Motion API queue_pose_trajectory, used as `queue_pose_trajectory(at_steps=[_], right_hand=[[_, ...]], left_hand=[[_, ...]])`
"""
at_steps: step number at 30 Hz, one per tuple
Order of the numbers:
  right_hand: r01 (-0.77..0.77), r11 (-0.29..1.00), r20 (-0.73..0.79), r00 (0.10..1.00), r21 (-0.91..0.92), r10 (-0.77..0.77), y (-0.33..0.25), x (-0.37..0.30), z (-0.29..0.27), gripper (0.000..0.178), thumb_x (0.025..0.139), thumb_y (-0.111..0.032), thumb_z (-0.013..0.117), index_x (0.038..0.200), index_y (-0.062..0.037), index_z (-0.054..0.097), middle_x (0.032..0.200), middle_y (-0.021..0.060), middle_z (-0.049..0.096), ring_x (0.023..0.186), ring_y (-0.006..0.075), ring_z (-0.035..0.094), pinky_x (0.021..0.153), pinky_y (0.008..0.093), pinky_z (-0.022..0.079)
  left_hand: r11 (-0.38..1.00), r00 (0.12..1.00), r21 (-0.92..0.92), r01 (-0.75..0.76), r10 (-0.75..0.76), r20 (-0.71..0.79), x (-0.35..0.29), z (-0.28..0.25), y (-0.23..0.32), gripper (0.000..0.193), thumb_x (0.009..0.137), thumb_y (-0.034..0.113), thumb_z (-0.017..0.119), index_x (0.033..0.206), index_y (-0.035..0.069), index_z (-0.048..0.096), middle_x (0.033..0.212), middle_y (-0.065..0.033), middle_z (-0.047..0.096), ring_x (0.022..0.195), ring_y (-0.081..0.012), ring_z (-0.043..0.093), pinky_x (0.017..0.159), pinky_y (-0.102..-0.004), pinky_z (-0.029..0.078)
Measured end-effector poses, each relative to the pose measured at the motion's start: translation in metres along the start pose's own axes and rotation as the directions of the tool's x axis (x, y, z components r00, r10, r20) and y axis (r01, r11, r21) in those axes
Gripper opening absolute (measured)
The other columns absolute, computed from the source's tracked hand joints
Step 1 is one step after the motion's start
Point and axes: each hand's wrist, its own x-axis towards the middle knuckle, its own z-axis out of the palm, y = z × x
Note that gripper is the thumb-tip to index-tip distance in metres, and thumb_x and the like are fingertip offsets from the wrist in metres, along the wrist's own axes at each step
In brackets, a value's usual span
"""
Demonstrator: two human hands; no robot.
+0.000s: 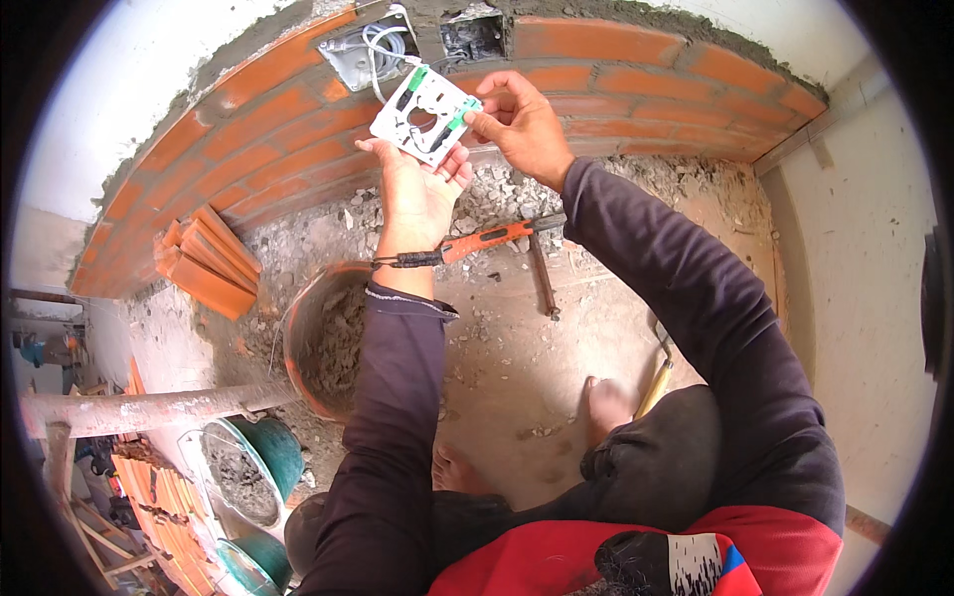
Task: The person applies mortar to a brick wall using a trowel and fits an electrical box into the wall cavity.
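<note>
Palm up, my left hand (412, 194) supports a white square wall plate (437, 97) from below, its thumb and fingers at the lower edge. The plate has green connectors, dark parts and an opening in its middle. At its right edge, my right hand (532, 129) pinches a green connector (465, 111) between thumb and index finger. A white cable (376, 74) runs from the plate up to a wall box (353, 62), where more of it lies coiled. Beside that box is a second, dark recessed box (475, 40) set in the brickwork.
Ahead curves a low brick wall (636, 79). Loose bricks (209, 263), a mortar bucket (298, 358) and green buckets (278, 452) stand left, near a horizontal pole (159, 405). On the rubble-strewn floor lies an orange-handled hammer (492, 238); a yellow-handled tool (654, 387) is near my foot.
</note>
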Motion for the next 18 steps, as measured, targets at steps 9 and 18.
queue_pose_trajectory(at_steps=[9,18], right_hand=[[0.135,0.985,-0.004,0.991,-0.105,-0.136,-0.005,-0.008,0.007,0.044,0.081,-0.009,0.085,0.115,-0.0057,0.057,0.092,0.0039,0.071,0.077,0.009,0.062,0.07,0.0263,0.054],[0.408,0.831,0.054,0.906,-0.378,-0.42,-0.02,-0.022,0.006,0.055,0.08,-0.009,0.08,0.126,-0.0093,0.051,0.108,0.0102,0.067,0.094,0.0247,0.066,0.083,0.0364,0.055]], left_hand=[[0.997,0.998,-0.08,0.009,-0.014,-0.061,0.016,-0.004,0.001,0.083,0.099,0.076,0.021,0.134,0.008,0.052,0.115,-0.0098,0.057,0.093,-0.0208,0.053,0.081,-0.0352,0.049],[0.994,0.99,-0.03,-0.107,0.104,-0.098,0.036,-0.002,0.009,0.073,0.103,0.07,0.018,0.123,0.01,0.056,0.098,-0.0035,0.057,0.076,-0.0161,0.046,0.067,-0.0302,0.046]])
